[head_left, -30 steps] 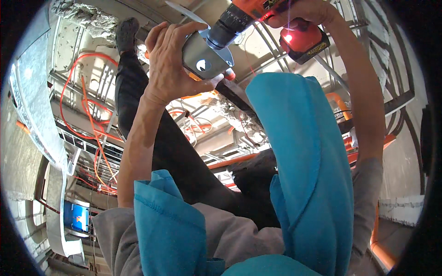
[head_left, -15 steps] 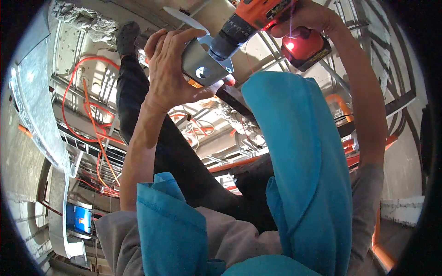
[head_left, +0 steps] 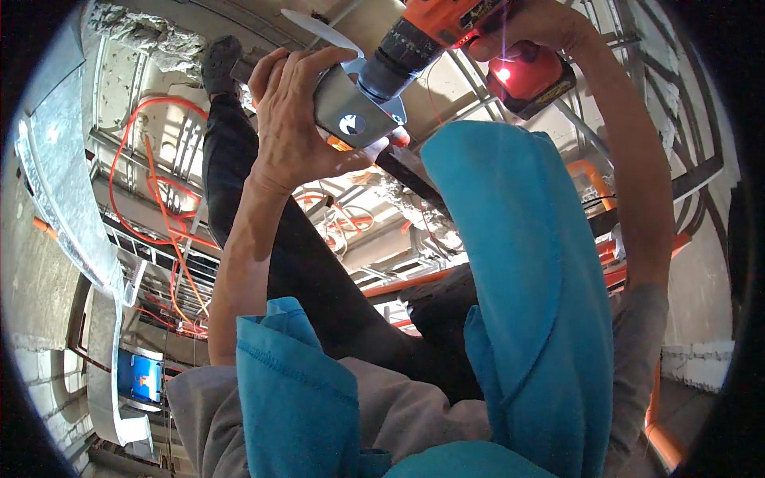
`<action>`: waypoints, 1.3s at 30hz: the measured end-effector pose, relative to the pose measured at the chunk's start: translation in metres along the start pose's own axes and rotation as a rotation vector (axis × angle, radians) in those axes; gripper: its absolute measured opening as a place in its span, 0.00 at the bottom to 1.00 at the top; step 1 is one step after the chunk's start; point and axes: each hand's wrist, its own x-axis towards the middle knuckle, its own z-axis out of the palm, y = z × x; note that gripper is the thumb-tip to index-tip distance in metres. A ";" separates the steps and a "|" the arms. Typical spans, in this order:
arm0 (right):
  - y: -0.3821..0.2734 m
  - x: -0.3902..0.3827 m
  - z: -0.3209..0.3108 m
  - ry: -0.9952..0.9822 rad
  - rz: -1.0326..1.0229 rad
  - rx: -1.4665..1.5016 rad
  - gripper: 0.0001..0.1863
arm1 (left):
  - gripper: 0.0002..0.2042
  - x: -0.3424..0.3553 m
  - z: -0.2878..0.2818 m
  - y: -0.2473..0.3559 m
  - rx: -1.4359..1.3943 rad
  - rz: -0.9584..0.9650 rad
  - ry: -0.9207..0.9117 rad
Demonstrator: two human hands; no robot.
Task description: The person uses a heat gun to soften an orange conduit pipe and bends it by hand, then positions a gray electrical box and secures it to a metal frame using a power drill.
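Note:
My left hand point(head_left: 288, 119) is closed around a grey metal bracket point(head_left: 336, 102), fingers over its top edge and thumb beneath. A round hole shows in the face toward me. Closed on the handle of an orange cordless drill point(head_left: 462, 17), my right hand point(head_left: 538, 28) is at the top right. The drill's black chuck point(head_left: 398, 60) points down and left into the open side of the bracket; the bracket's wall hides its tip. A bright red light glows by the drill's red and black battery point(head_left: 530, 80).
Light blue cloth point(head_left: 510, 239) covers one knee, while my other leg point(head_left: 303, 263) stretches out in dark trousers. Orange hoses point(head_left: 119, 175) run at the left beside a curved sheet of shiny metal point(head_left: 60, 183). Metal framing and orange pipes point(head_left: 590, 179) lie beyond.
The drill has shifted slightly to the left against the bracket. My left hand keeps its grip on the bracket in nearly the same place.

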 end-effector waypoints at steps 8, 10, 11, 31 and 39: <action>0.006 0.001 -0.005 -0.048 -0.022 0.012 0.15 | 0.46 0.001 0.001 0.000 -0.009 -0.009 -0.015; 0.007 0.004 -0.005 -0.048 -0.016 -0.005 0.15 | 0.46 0.000 0.000 -0.001 -0.012 0.004 -0.001; 0.006 0.004 -0.004 -0.049 -0.018 -0.006 0.15 | 0.46 0.000 -0.001 -0.001 -0.017 0.017 0.013; 0.007 -0.002 -0.007 -0.101 -0.066 -0.039 0.11 | 0.43 0.001 -0.001 0.000 -0.021 0.004 0.002; 0.009 0.001 -0.006 -0.135 -0.081 -0.013 0.10 | 0.42 0.001 0.001 0.000 -0.021 0.004 0.013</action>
